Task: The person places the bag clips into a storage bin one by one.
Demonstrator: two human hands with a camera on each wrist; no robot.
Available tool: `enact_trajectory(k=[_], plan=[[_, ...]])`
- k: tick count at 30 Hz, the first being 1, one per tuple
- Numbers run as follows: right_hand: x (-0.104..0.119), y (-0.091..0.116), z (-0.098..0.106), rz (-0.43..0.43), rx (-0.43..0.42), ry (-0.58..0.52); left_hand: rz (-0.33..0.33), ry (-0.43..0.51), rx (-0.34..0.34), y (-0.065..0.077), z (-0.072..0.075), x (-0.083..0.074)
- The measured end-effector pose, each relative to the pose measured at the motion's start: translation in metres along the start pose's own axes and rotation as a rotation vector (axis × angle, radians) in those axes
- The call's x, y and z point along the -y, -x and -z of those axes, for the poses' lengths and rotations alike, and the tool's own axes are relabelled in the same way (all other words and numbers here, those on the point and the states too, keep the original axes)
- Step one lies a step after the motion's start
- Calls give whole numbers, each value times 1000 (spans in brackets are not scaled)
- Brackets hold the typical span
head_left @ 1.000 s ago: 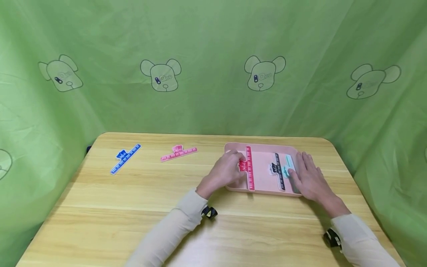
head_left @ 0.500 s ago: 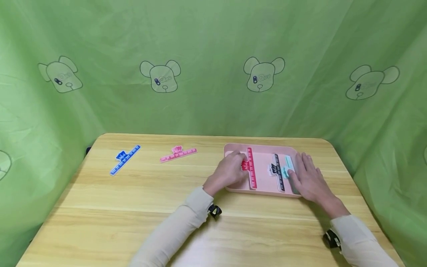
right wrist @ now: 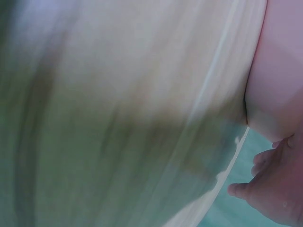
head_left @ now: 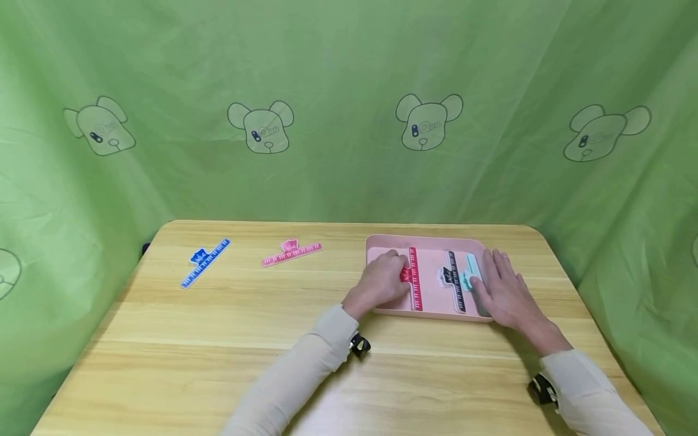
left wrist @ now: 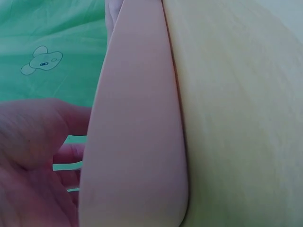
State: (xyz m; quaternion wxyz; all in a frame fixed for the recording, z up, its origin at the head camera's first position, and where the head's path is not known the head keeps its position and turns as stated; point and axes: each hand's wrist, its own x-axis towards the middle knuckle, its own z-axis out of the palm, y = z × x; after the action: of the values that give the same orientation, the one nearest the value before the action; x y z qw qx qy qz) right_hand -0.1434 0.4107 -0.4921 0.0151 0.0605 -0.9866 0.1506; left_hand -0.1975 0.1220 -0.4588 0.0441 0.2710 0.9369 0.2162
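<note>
My left hand (head_left: 382, 278) reaches over the left part of a pink tray (head_left: 431, 313) and pinches the handle of a red piano-key clip (head_left: 416, 278). That clip stands lengthwise from back to front inside the tray. In the left wrist view, the tray's wall (left wrist: 132, 118) hides the fingertips of the left hand (left wrist: 33, 156). My right hand (head_left: 509, 290) rests along the tray's right rim with its fingers straight and its thumb over the inside. Beside that thumb lies a mint-green clip (head_left: 470, 272), and left of it a black piano-key clip (head_left: 457, 281).
A blue piano-key clip (head_left: 206, 263) lies on the wooden table (head_left: 218, 351) at the back left. Right of it is a pink piano-key clip (head_left: 292, 253). A green curtain (head_left: 343, 175) with printed bear heads hangs around the table.
My left hand has moved a little to the right, and the red clip has shifted right with it toward the black clip. The right hand stays in place on the tray.
</note>
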Motion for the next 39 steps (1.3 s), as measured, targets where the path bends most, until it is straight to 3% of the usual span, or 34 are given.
enact_trajectory(k=[20, 39], plan=[[0, 1, 0, 9, -9, -4, 22, -41, -5, -10, -21, -9], [0, 2, -3, -5, -10, -7, 55, -71, 2, -13, -27, -19]])
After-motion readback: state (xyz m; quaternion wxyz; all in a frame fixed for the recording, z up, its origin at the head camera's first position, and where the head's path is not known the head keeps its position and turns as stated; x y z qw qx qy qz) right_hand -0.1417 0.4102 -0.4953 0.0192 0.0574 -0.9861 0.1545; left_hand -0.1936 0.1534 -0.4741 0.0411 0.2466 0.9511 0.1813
